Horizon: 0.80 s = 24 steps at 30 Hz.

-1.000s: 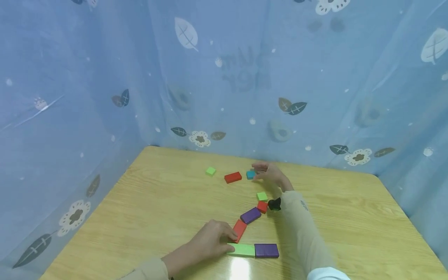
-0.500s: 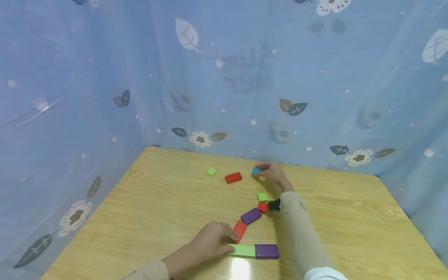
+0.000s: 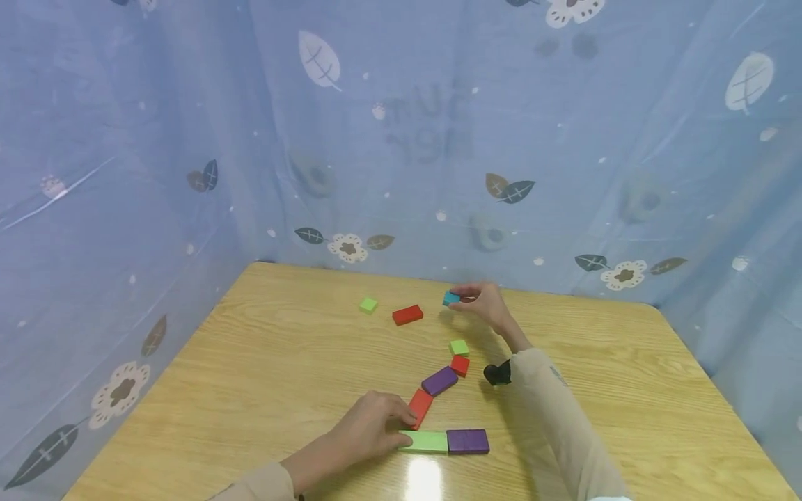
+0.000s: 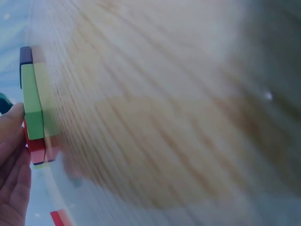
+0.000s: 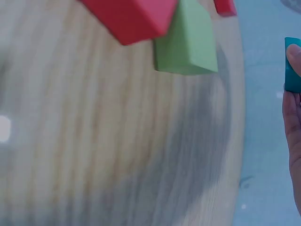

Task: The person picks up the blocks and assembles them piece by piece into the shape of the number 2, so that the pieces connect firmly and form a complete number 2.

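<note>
My right hand (image 3: pixel 487 306) pinches a small blue block (image 3: pixel 450 298) between thumb and fingers, a little above the far part of the table. The right wrist view shows this blue block (image 5: pixel 291 75) at its right edge. Near the front, my left hand (image 3: pixel 370 428) rests beside a line of blocks. Its fingers touch a long red block (image 3: pixel 420 406), and its thumb is at the left end of a long light-green block (image 3: pixel 426 442). Against that green block's right end lies a purple block (image 3: pixel 468 442). Another purple block (image 3: pixel 440 381), a small red block (image 3: pixel 460 366) and a small green block (image 3: pixel 459 347) continue the line upward.
A red block (image 3: pixel 408 315) and a small green block (image 3: pixel 368 305) lie apart at the back of the wooden table (image 3: pixel 282 362). A black wrist-worn device (image 3: pixel 497 374) juts out beside the right sleeve. Blue patterned curtains (image 3: pixel 401 139) border the table behind and at the sides.
My right hand has closed on the blue block and lifted it off the table. The left hand stays by the red and green blocks. The head view has shifted slightly.
</note>
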Available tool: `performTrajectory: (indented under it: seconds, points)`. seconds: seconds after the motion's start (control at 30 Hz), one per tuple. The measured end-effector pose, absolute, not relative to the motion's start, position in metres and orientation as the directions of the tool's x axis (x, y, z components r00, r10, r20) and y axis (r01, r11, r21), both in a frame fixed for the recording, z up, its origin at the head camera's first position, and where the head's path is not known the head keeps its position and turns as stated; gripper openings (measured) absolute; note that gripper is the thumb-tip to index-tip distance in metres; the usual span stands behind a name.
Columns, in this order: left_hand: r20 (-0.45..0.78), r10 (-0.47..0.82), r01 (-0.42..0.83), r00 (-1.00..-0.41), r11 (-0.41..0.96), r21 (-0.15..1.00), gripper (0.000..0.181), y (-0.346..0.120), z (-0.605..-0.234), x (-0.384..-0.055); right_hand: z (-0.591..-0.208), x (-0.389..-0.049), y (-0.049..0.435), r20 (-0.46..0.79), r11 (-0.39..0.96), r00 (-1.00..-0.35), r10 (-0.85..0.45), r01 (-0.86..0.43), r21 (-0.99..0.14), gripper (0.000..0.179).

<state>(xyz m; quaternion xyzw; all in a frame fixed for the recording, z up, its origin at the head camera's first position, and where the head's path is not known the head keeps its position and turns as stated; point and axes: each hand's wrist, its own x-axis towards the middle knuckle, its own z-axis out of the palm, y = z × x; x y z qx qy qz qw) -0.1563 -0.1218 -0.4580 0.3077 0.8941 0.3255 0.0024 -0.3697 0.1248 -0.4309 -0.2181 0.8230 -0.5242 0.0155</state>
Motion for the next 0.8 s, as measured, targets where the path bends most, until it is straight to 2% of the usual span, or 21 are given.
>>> performTrajectory:
  seconds: [0.13,0.3,0.5,0.8]
  points:
    - [0.191,0.547,0.541,-0.815,0.602,0.587,0.020,-0.122,-0.459,-0.155,-0.425,-0.354,0.122,0.212,0.331,-0.878,-0.429,-0.371,-0.868,0.035]
    - [0.201,0.546,0.547,-0.814,0.603,0.581,0.021,-0.123,-0.459,-0.156,-0.431,-0.351,0.119,0.213,0.308,-0.859,-0.465,-0.382,-0.871,0.035]
    - [0.198,0.544,0.542,-0.815,0.596,0.593,0.020,-0.126,-0.459,-0.158,-0.432,-0.345,0.111,0.195,0.350,-0.827,-0.528,-0.421,-0.837,0.030]
    - [0.201,0.551,0.548,-0.810,0.588,0.595,0.020,-0.124,-0.459,-0.158,-0.436,-0.348,0.122,0.176,0.339,-0.722,-0.670,-0.507,-0.792,0.027]
